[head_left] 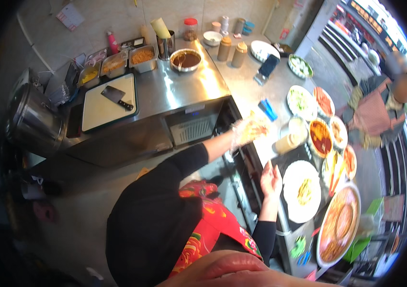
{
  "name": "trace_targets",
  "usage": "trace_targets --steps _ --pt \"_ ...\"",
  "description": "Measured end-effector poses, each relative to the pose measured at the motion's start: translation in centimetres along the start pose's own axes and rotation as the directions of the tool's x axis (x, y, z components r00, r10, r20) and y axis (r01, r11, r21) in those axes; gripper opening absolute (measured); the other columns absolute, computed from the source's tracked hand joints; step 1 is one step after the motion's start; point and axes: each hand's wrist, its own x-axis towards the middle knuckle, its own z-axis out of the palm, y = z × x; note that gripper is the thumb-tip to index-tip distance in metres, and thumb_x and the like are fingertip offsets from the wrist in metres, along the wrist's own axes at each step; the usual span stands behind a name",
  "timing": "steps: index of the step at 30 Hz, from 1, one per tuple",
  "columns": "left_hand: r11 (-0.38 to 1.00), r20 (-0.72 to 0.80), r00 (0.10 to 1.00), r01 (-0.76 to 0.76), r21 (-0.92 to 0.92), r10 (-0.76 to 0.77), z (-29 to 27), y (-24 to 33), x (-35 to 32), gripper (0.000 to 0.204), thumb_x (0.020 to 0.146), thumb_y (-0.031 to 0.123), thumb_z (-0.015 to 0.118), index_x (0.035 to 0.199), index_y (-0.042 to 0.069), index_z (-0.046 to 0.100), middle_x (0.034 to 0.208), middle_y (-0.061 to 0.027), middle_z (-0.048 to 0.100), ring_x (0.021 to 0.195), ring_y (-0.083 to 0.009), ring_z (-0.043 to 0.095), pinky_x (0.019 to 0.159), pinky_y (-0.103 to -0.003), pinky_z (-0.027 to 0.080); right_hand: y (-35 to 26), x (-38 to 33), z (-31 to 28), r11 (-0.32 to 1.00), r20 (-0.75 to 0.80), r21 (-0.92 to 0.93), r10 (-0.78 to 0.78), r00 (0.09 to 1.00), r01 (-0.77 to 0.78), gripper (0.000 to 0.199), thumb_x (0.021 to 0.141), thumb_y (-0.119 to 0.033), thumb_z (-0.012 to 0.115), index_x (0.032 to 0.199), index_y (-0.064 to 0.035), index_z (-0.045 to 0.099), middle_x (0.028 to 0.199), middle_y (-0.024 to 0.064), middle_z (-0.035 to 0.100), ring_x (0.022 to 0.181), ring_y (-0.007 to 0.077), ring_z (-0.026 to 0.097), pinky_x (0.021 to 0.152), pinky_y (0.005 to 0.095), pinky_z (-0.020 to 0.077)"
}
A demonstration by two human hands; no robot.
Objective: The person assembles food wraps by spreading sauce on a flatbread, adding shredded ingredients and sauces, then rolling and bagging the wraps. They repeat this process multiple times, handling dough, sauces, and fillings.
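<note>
1. Right hand (271, 179): bare, fingers spread, empty, held just beside the white plate (292, 210) of greens, probably to steady it.
2. Left hand (247, 130): gloved, presumably for hygiene, stretched over the steel counter (242, 86); too blurred to tell its grip. A beige cup (286, 143) stands just beyond it.

Gloved hand (247, 130) above steel counter (242, 91)

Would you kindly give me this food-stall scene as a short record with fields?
left hand: in a clear glove, over the steel counter, holding something pale, kind unclear
right hand: bare, open, beside the white plate
plate contents: a little yellow-green food
nearby: red sauce bowl, cup
far counter: cutting board with cleaver
</note>
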Motion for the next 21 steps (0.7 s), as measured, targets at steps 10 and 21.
trace_targets --steps 10,21 --pt "0.874 0.021 0.994 0.086 0.478 -0.109 0.7 -10.2 14.4 0.055 0.103 0.047 0.041 0.13 0.002 0.056 0.115 -0.0154 0.069 0.109 -0.0228 0.064 0.096 -0.036 0.048 -7.5 5.4 -0.6 0.952 -0.37 0.306 0.122 0.921 -0.003 0.08 0.092 -0.059 0.055 0.128 0.0122 0.046 0.12 0.0231 0.059 0.109 0.0323 0.06 0.091 0.0382 0.0548" --pt "0.929 0.178 0.969 0.097 0.358 -0.17 7.3 -10.1 7.1 0.05 0.106 0.038 0.039 0.123 -0.004 0.058 0.108 -0.0162 0.068 0.105 -0.0227 0.065 0.097 -0.035 0.048 -9.6 1.2 3.7 0.981 -0.111 0.094 0.182 0.977 -0.172 0.066 0.087 -0.054 0.059 0.129 -0.003 0.051 0.117 0.0188 0.058 0.1 0.0314 0.059 0.082 0.0413 0.0538"
